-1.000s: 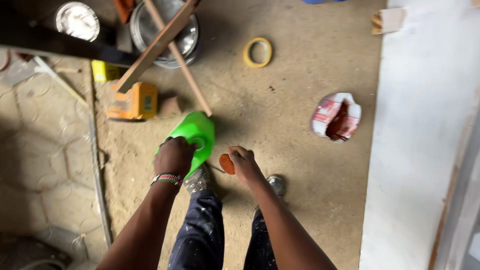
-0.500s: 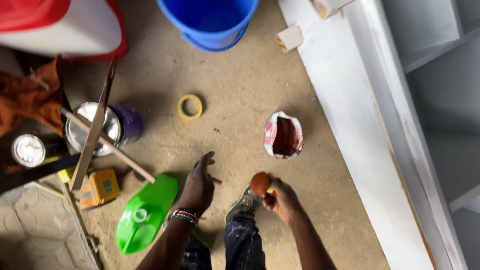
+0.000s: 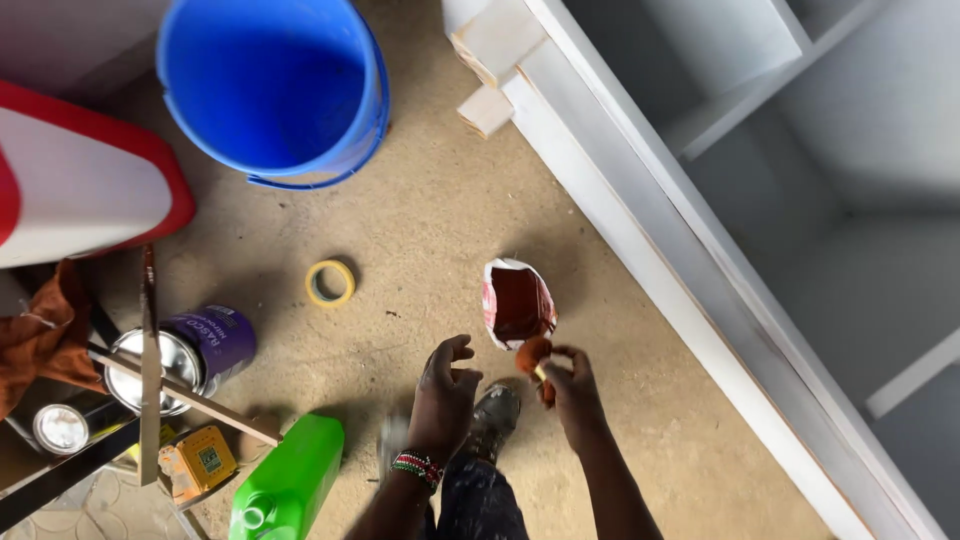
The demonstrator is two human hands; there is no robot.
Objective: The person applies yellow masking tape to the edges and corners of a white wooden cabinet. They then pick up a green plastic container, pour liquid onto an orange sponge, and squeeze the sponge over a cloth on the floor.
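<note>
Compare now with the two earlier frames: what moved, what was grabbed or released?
The left hand let go of the green jug, which now lies on the floor beside it, and hangs open and empty. The right hand has moved toward the open red-lined bag. The view swung toward the blue bucket and white shelving. Unchanged: the right hand keeps its small orange-brown object; tape ring and paint can stay put.
</note>
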